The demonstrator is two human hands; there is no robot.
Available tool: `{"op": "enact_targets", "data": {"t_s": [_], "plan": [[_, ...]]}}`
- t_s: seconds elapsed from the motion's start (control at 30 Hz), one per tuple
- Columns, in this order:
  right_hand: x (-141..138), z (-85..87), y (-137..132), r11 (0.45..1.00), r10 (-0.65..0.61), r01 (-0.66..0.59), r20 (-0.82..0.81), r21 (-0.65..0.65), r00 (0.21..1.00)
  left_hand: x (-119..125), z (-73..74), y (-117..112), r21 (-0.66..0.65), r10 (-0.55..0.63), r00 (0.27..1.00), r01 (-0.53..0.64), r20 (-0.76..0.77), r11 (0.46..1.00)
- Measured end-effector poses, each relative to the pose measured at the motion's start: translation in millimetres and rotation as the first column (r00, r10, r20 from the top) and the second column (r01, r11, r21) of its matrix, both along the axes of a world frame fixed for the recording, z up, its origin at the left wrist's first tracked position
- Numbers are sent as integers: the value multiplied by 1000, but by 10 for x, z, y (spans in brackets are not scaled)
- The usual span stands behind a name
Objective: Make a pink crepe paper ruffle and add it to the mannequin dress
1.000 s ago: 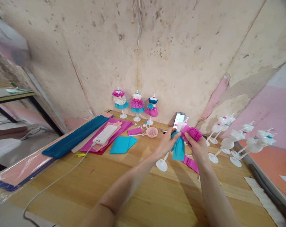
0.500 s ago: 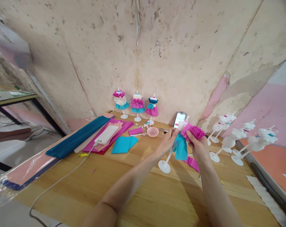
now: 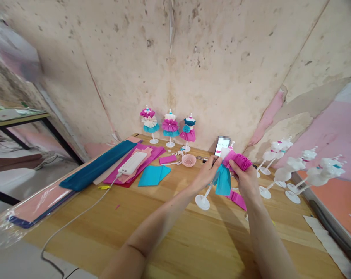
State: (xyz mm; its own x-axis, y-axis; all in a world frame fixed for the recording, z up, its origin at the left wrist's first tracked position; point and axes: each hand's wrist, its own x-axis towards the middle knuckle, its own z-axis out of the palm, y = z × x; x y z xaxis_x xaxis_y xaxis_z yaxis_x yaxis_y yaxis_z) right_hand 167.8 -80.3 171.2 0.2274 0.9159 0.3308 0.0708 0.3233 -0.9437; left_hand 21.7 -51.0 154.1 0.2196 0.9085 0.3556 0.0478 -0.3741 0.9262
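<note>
A small white mannequin on a round base (image 3: 202, 202) is tilted between my hands, wearing a turquoise crepe-paper skirt (image 3: 223, 181). My left hand (image 3: 209, 170) is closed around its left side, near the waist and the white upper part. Gathered magenta crepe paper (image 3: 241, 161) lies against the mannequin's upper body, and my right hand (image 3: 245, 177) pinches it with the thumb in front. The right fingers behind the paper are mostly hidden. Just behind the mannequin a phone (image 3: 222, 146) with a lit screen leans upright.
Three dressed mannequins (image 3: 170, 128) stand along the wall. Several bare white mannequins (image 3: 285, 170) are at the right. A pink bowl of beads (image 3: 189, 160), turquoise paper (image 3: 153, 175), a white power bank (image 3: 132, 162) with a cable and teal paper (image 3: 100, 164) lie on the wooden table (image 3: 175, 240).
The view has shifted slightly, so everything sits a little further right. Both hands keep their hold on the mannequin and the magenta paper, with hardly any movement.
</note>
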Motion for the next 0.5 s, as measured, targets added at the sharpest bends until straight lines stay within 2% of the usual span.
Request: {"op": "enact_targets", "data": {"t_s": [0.5], "plan": [[14,-7,16,998,-66,65,37,17,997,10,-18,3,29,-36,998,34,54,999]]}}
